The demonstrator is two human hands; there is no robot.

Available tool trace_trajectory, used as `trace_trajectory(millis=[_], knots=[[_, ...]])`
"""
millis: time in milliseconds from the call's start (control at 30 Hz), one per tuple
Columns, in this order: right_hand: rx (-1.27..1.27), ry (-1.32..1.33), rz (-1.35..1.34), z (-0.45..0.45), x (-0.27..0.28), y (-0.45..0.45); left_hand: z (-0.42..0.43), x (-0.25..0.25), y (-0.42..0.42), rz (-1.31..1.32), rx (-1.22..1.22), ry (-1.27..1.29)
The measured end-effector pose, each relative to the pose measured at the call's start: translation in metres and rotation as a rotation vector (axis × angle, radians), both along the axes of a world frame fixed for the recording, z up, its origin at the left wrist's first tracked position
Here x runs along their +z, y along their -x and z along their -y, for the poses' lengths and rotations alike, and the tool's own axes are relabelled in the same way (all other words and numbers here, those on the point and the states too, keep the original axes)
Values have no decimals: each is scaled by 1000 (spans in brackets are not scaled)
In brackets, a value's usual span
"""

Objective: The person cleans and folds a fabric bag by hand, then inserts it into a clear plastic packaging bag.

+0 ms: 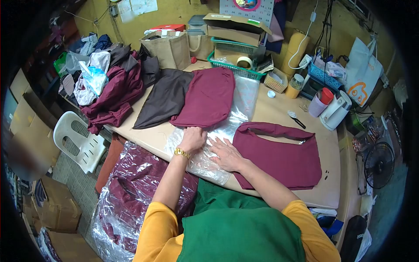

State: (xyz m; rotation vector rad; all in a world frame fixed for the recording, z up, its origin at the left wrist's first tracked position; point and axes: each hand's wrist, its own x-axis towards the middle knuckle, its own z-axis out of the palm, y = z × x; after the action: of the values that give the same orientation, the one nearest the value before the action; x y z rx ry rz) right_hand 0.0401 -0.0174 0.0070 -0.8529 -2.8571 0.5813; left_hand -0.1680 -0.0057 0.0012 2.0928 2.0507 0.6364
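Note:
A folded maroon garment (209, 96) lies at the table's middle, beside a dark brown cloth (163, 100). My left hand (195, 139), with a gold bracelet at the wrist, is at the lower edge of that maroon garment, its fingers curled and the fingertips hidden. Clear plastic (209, 163) spreads under both hands and up beneath the garment. Flat on the plastic, with fingers spread, rests my right hand (227, 153). Just right of it lies another maroon garment (279, 163) with a long opening near its top and a small metal piece.
Piled clothes (115, 87) cover the table's left end. At the back stand fabric bags (166, 52), a green basket (238, 70) and a tape roll (244, 63). A kettle (336, 111) stands right. Below left are a white chair (85, 150) and a plastic-wrapped maroon bundle (131, 196).

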Motion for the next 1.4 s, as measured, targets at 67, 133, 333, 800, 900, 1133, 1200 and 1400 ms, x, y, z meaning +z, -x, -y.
trace_trajectory(millis=[67,133,333,800,900,1133,1200,1400], knots=[[61,52,-42,-6,5,-9,-1,3,-1,13,20,-119],[141,121,-153,-14,0,-12,0,12,-4,74,15,-210],[-80,-92,-524,-24,-8,0,31,21,1,398,244,-457],[-126,-245,-849,-9,71,41,43,-19,-77,273,-57,-301],[-89,-269,-791,14,79,27,43,18,-72,770,-192,-316],[-216,-109,-709,-31,51,-1,9,-19,-83,1193,-192,-477],[-156,-73,-777,-53,46,-4,6,-20,-80,1210,-205,-414],[-170,-182,-810,-28,68,5,-1,-28,-83,10,231,-176]])
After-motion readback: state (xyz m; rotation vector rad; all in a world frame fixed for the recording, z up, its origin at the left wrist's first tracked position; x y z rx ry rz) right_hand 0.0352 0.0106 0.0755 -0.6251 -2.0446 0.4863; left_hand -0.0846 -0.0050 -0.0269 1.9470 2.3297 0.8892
